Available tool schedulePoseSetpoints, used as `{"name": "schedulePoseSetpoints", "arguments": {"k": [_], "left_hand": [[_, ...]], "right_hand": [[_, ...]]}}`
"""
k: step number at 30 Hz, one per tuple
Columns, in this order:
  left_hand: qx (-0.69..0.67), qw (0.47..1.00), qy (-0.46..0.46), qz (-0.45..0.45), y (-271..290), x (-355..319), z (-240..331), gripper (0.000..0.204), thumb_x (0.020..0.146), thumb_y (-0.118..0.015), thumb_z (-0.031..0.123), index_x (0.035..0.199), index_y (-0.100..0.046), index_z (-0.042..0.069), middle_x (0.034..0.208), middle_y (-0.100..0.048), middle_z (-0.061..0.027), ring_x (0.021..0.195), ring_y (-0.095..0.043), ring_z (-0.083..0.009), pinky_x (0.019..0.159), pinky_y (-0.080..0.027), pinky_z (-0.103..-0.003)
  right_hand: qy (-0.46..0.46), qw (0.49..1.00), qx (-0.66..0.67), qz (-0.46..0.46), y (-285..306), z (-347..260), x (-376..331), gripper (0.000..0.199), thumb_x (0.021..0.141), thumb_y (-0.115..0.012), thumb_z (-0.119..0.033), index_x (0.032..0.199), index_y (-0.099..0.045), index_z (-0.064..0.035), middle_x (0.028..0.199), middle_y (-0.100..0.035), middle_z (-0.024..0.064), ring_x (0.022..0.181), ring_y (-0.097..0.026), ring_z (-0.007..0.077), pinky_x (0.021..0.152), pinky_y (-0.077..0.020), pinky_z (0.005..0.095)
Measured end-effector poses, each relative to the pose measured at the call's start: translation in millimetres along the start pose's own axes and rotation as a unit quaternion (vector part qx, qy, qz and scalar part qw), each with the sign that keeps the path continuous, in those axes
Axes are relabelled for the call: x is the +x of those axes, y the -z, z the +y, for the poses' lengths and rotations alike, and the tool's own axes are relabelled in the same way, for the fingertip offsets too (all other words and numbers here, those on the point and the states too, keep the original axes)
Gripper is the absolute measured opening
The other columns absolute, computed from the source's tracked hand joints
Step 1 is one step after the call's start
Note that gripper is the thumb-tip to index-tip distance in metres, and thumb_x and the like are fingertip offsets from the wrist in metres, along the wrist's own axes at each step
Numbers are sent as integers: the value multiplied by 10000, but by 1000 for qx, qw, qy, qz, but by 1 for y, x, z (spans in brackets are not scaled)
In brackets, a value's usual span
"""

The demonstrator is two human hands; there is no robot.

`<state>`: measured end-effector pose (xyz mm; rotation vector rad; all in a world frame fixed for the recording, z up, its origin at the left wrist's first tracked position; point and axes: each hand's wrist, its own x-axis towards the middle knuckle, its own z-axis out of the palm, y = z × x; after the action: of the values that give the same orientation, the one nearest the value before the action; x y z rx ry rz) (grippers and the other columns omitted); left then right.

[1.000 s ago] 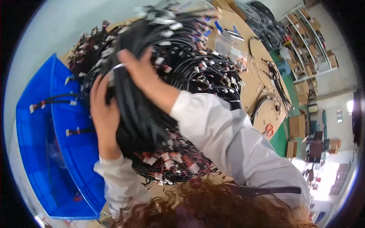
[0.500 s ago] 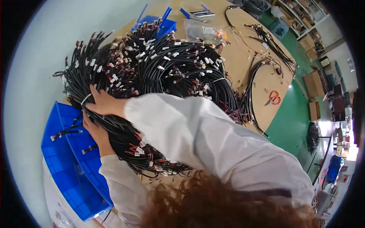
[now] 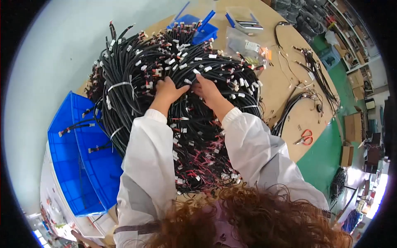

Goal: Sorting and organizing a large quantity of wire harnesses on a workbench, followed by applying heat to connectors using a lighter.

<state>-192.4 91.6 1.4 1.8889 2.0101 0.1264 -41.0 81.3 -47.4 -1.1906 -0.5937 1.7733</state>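
While ties (image 3: 120, 84) are bundling the cable pile (image 3: 192, 113), left hand (image 3: 166, 93) and right hand (image 3: 210, 91) are touching its middle. Fingers' hold: can't tell.

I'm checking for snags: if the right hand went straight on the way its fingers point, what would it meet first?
Most likely the black cables at the right hand's fingertips, with a white tag among them; depth is unclear, so it may already be touching them.
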Motion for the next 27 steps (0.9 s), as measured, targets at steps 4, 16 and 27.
{"name": "schedulePoseSetpoints", "arguments": {"k": [4, 16, 27], "left_hand": [[21, 998, 11, 52, -14, 9, 13, 864, 538, -713, 524, 1108, -413, -52, 1160, -383, -226, 1080, -381, -385, 867, -390, -419], [-189, 962, -106, 164, 11, -21, -46, 897, 570, -724, 221, 1245, -205, -61, 1092, -388, -310, 1006, -422, -426, 866, -377, -418], [60, 986, 12, 156, -2, -6, -40, 874, 692, -649, 390, 1339, -119, 136, 1053, -394, -278, 914, -462, -416, 778, -408, -444]], "right_hand": [[-66, 997, 12, -44, 21, -15, 19, 578, 819, -460, -505, 1143, -449, -27, 1085, -521, 178, 923, -543, 288, 800, -438, 368], [256, 894, -342, 138, -96, -9, 30, 775, 794, -390, -575, 1001, -321, 169, 946, -508, 363, 939, -505, 452, 789, -394, 432], [177, 783, -594, -44, -87, -7, 49, 408, 845, -402, -321, 1043, -489, 25, 953, -525, 294, 873, -540, 404, 723, -432, 465]]}}
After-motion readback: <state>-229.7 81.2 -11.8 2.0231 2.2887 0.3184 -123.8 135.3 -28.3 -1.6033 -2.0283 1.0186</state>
